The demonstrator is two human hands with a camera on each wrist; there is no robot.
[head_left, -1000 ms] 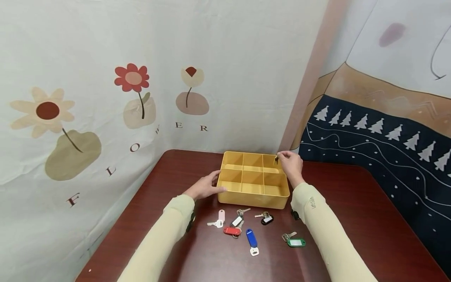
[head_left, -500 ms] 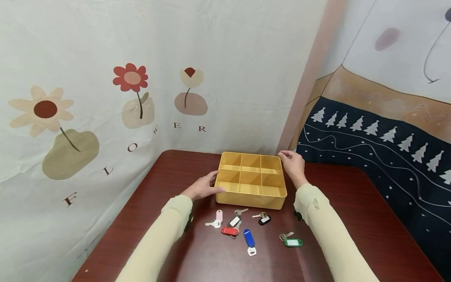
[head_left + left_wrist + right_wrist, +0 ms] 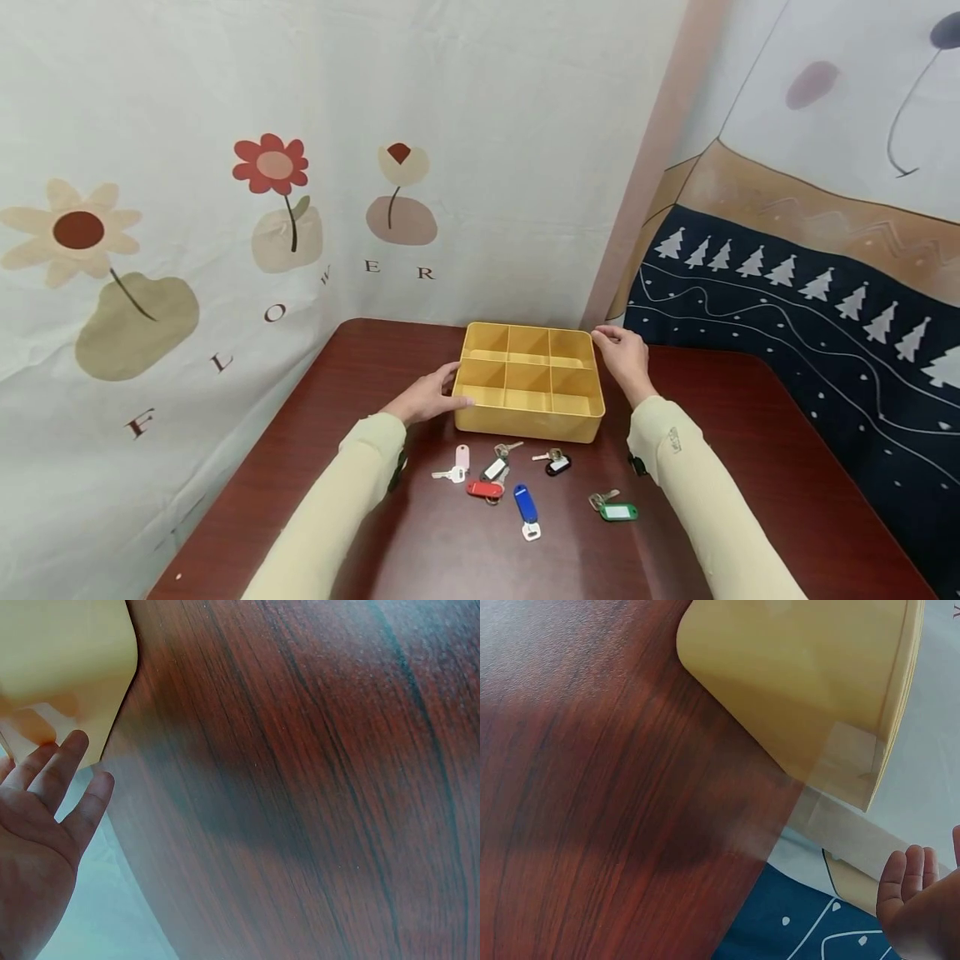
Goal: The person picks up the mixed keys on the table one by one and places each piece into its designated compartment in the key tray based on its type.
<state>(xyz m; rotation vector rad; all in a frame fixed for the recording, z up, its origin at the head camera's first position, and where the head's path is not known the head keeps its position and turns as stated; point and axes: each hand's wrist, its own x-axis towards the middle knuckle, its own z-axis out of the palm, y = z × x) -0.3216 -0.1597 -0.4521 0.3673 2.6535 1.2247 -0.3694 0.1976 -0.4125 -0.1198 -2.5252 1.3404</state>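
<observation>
A yellow box [image 3: 527, 423] with six-like divided compartments in two rows stands towards the back of the table. My left hand [image 3: 426, 397] rests on its left side, thumb at the front corner; in the left wrist view the fingers [image 3: 69, 761] lie straight against the wall. My right hand [image 3: 624, 357] is beside the back right corner. In the right wrist view its fingers [image 3: 911, 879] are loosely bent, apart from the box, with nothing visible in them. In front lie keys with tags: pink [image 3: 462, 457], red [image 3: 484, 489], blue [image 3: 526, 504], green [image 3: 618, 512] and black [image 3: 558, 465].
Another dark key tag [image 3: 493, 469] with a white label lies between the pink and red ones. The reddish-brown table [image 3: 420, 550] runs back to a flower-printed cloth [image 3: 510, 208]. A dark tree-patterned cloth [image 3: 750, 317] hangs at the right.
A dark key hung from my right fingers over the back right compartment; it no longer shows. That hand has moved slightly right, past the rim. The left hand stays at the box.
</observation>
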